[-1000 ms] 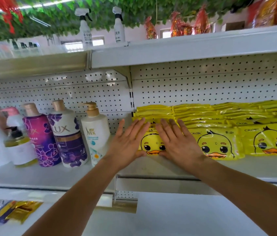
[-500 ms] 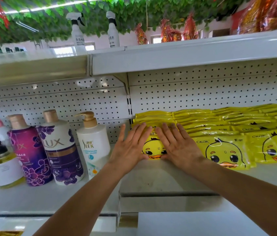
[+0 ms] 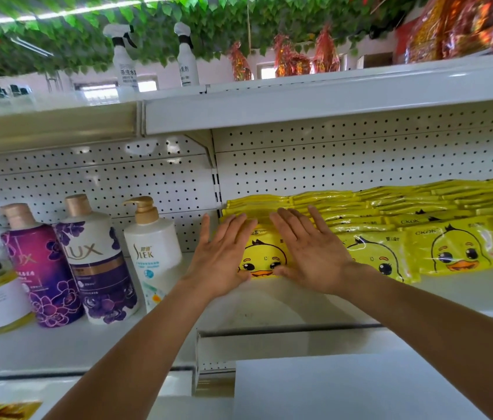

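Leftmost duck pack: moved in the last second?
No: the leftmost duck pack keeps its place beside the neighbouring duck pack and the shelf upright.

"LUX" stands in pale letters on the white-and-purple bottle (image 3: 93, 262). The magenta bottle (image 3: 39, 268) beside it shows only "UX". The white pump bottle (image 3: 151, 253) reads "SLEK". "CKOK" is printed on the right-hand duck pack (image 3: 457, 250). The front duck pack (image 3: 261, 259) and the spray bottle (image 3: 125, 65) carry Chinese characters too small to read.
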Tool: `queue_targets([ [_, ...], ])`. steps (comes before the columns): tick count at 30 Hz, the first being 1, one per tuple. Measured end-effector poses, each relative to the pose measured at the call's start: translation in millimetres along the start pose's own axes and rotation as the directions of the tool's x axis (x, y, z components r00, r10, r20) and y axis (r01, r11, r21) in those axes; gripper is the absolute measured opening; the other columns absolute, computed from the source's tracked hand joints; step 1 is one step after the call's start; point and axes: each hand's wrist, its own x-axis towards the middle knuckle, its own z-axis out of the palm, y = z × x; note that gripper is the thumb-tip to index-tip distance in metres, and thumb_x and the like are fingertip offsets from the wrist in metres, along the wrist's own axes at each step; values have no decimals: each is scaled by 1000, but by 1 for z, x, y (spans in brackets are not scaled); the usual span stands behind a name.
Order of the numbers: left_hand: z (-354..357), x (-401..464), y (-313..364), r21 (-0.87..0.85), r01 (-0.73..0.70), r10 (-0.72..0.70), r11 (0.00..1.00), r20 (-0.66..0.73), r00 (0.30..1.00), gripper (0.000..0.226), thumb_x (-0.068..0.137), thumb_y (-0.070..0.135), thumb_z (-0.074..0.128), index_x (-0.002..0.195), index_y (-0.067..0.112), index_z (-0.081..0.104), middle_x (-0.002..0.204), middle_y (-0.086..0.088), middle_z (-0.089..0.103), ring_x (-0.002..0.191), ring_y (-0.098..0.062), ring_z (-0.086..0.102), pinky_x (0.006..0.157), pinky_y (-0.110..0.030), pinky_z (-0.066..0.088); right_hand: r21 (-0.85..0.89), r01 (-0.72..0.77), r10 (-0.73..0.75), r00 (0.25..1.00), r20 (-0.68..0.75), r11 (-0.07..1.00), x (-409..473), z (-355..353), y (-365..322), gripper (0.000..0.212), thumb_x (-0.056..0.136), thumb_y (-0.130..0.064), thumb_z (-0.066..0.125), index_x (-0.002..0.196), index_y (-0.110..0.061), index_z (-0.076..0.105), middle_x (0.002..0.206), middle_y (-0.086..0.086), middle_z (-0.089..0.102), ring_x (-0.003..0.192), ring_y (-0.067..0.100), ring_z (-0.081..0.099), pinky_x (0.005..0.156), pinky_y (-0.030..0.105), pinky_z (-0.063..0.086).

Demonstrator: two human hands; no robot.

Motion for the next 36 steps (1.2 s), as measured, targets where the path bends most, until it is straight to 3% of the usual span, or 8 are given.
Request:
queue_targets([
  [2,0,-2,8,-65,2,-4,998,-32,999,102,84,59,58,153,26,-9,162,3,-5,149,-15,-6,118,-53,-11,17,30,-28,995,-91,999,-11,-4,12,90,83,-61,43,151,-8,19,151,14,35,140,29,32,115,50,8],
  [4,-1,-4,20,-165,-54,22,985,-188,982,91,84,61,53,154,26,6,161,1,15,147,-16,8,119,-48,-8,43,54,-48,989,-139,998,-28,-7,29,80,83,-56,44,148,-11,30,145,10,43,135,28,40,114,50,15],
  [7,-6,-5,48,-233,-190,78,954,-418,905,67,85,56,46,142,23,35,145,0,45,135,-17,34,117,-46,11,52,92,-82,983,-166,994,-60,-7,58,69,84,-49,48,144,-18,36,144,5,43,133,25,40,114,51,19],
  [10,-10,-1,81,-184,-342,219,921,-482,849,58,88,51,46,138,23,42,143,1,48,133,-17,38,115,-44,19,14,134,-131,983,-131,991,-89,-3,82,69,84,-50,53,144,-21,35,145,5,41,135,24,38,114,54,21],
  [15,1,12,116,-3,-415,383,910,-376,844,77,85,55,59,149,23,30,155,-1,34,142,-19,33,116,-49,17,-68,116,-118,993,-30,991,-105,3,106,86,86,-65,45,150,-12,26,154,12,30,142,29,29,114,56,21],
  [21,3,20,124,63,-303,308,951,-287,907,79,88,62,29,152,18,18,159,-6,24,145,-22,27,114,-58,15,-65,98,-96,995,35,993,-104,9,120,89,91,-71,29,153,-8,16,158,14,22,146,26,22,116,54,13],
  [26,3,31,127,135,-249,280,959,-312,908,104,70,65,67,150,15,24,151,-7,40,133,-23,46,111,-63,25,-117,94,-93,996,9,989,-94,23,122,89,89,-68,32,151,-5,22,154,16,30,140,29,35,111,59,25],
  [36,12,53,130,190,-112,160,975,-262,952,114,63,71,68,148,12,20,151,-6,41,137,-23,41,110,-64,20,-196,68,-75,997,-27,978,-76,44,129,89,85,-65,30,153,-10,13,158,15,19,142,31,29,112,61,20],
])
